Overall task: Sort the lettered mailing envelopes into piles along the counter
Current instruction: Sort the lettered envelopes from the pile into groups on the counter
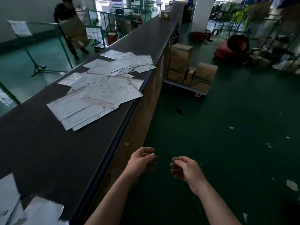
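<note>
While both hands hung out past the bench edge in the lower middle of the frame, neither held anything. The left hand (142,159) had its fingers loosely curled with nothing in them, and the right hand (185,168), just beside it, was the same, slack and empty. Both were over the dark green floor (227,135) and apart from the bench (48,151), a long dark surface that ran from the lower left up to the top centre.

A loose pile of white mailing envelopes (97,98) lay on the bench in the centre left, overlapping one another at odd angles, some reaching to the near edge. Just beyond it, toward the upper middle, sat a second spread of envelopes (123,64), touching the first in places. More white envelopes (40,211), blurred, showed on the bench in the lower left corner. Any lettering on them was too small to read.

A small cardboard box (165,14) stood on the far end of the bench at the top centre. On the floor beyond the bench, right of centre, a wheeled cart (185,89) carried stacked cardboard cartons (180,57). Another person (68,21) stood in the upper left carrying a large brown carton. Scraps of paper (292,185) dotted the floor at right.
</note>
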